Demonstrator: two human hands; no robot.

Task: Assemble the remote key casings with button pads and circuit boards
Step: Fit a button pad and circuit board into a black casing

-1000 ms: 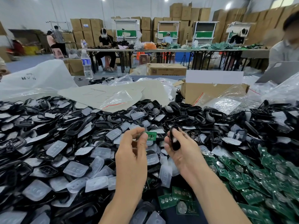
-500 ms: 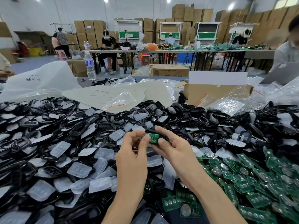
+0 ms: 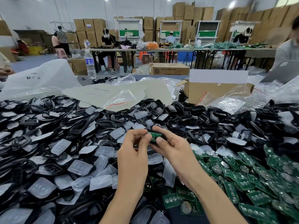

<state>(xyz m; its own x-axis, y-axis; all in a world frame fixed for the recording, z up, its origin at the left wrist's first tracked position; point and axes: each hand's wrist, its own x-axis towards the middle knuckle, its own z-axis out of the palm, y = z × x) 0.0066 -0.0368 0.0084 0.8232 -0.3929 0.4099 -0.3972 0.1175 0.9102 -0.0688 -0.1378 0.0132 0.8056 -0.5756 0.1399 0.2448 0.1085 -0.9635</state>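
Both forearms reach forward, hands meeting. Left grip (image 3: 135, 151) pinches the board (image 3: 154, 136); right grip (image 3: 174, 148) is clamped on the casing (image 3: 164, 137) under it, thumb on top.

Casings (image 3: 84, 126) and button pads (image 3: 80, 167) are heaped across the left and middle of the worktop (image 3: 174, 214), with circuit boards (image 3: 258, 183) heaped at front right, touching that pile. Left hand (image 3: 134, 152) and right hand (image 3: 174, 147) meet over the middle, with the held board (image 3: 153, 136) and held casing (image 3: 163, 137) between them. Behind the heaps: bag (image 3: 40, 78) at left, bottle (image 3: 90, 63) just right of it, box (image 3: 215, 92) at right.
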